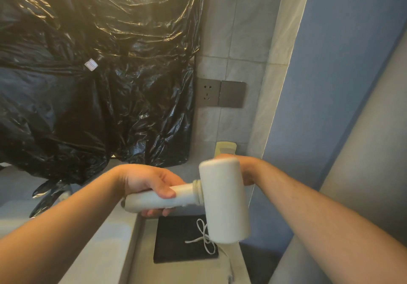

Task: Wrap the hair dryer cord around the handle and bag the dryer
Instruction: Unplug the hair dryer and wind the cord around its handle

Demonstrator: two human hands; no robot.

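Dryer in hand; cord not yet wrapped, bagging pending.

The left hand (149, 187) was closed around the handle (154, 199) of the hair dryer (222, 200), held above the counter edge. The right hand (244, 169) sat behind the barrel; its grip could not be determined. The cord (203, 235) hung loose below, over a dark mat (176, 239). Farther left lay the black bag (99, 96).

Right hand (246, 169) mostly hidden behind the blurred dryer head (222, 198).
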